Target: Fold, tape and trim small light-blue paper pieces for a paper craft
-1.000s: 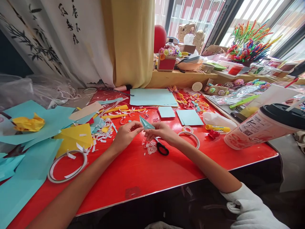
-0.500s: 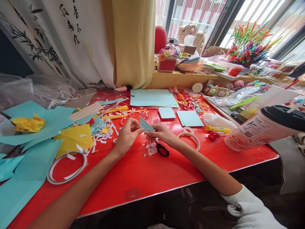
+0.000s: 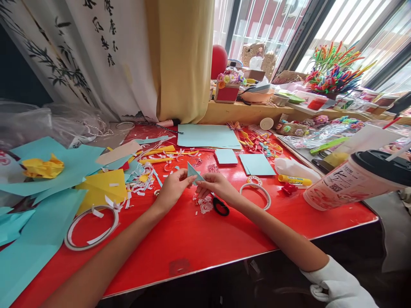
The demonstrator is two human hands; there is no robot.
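A small light-blue piece of folded paper, pointed at the top, is held up between both hands above the red table. My left hand pinches its left side with thumb and fingers. On the opposite side, my right hand grips the lower right corner, and the fingers hide part of the paper. Just below the right hand lie scissors with black handles, their blades mostly covered. White paper scraps are heaped beside them.
Behind the hands lie stacked blue squares and larger blue sheets. Tape rolls flank the arms. A tilted drink cup stands at right near a yellow glue stick. Blue and yellow paper covers the left.
The view has tilted up slightly, so the table sits lower in the picture. Both hands still hold the folded paper, which has turned a little and shows a narrower shape.
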